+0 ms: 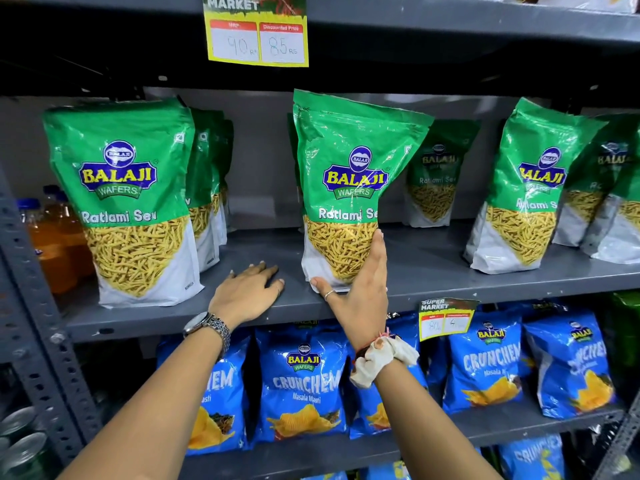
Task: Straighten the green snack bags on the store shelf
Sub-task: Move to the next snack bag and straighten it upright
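Several green Balaji Ratlami Sev bags stand on the grey middle shelf (450,271). The middle green bag (349,188) stands near the shelf's front edge, leaning a little to the left. My right hand (356,292) grips its lower right corner, thumb under the bottom and fingers up its side. My left hand (247,292) lies flat on the bare shelf just left of that bag, fingers apart, holding nothing. A left green bag (128,202) stands upright with more bags behind it. A right green bag (530,188) tilts left, with others behind it.
Blue Crunchem bags (304,386) fill the shelf below. Orange drink bottles (55,244) stand at the far left behind a grey upright post (38,306). A yellow price tag (256,32) hangs from the shelf above; a smaller tag (446,318) hangs on the middle shelf's front edge.
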Demonstrator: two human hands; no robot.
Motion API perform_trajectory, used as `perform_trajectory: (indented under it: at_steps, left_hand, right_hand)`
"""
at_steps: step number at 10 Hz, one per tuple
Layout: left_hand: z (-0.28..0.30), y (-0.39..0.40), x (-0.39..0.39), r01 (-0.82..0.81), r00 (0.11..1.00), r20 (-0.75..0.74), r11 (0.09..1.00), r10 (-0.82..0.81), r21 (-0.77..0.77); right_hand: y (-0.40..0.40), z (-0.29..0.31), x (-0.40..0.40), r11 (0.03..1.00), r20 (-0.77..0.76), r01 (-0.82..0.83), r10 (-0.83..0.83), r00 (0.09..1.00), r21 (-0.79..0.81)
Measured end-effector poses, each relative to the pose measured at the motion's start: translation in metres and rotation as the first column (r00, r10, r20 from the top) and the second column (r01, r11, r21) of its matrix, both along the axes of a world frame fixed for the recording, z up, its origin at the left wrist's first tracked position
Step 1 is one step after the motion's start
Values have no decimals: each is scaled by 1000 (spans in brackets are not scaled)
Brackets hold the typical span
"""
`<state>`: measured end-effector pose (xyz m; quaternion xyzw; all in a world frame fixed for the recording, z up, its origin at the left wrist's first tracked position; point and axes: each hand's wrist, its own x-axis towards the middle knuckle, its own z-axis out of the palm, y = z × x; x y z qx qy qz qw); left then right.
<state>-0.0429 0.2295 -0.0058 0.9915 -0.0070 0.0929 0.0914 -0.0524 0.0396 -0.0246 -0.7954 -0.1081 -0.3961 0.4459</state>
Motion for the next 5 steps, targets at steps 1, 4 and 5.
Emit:
perform_trajectory:
  at_steps: [1,4,5]
  left_hand:
    - [0,0,0,0,1000,1,1000,0,5]
    - [0,0,0,-5,1000,-2,1000,5,15]
    - [1,-2,-1,-3,1000,-5,1000,3,19]
  right_hand:
    - [0,0,4,1000,0,5,-5,1000,-10]
    - [0,-1,7,999,-1,15,-15,1000,-37]
    - [1,-1,7,999,3,22,-22,1000,-43]
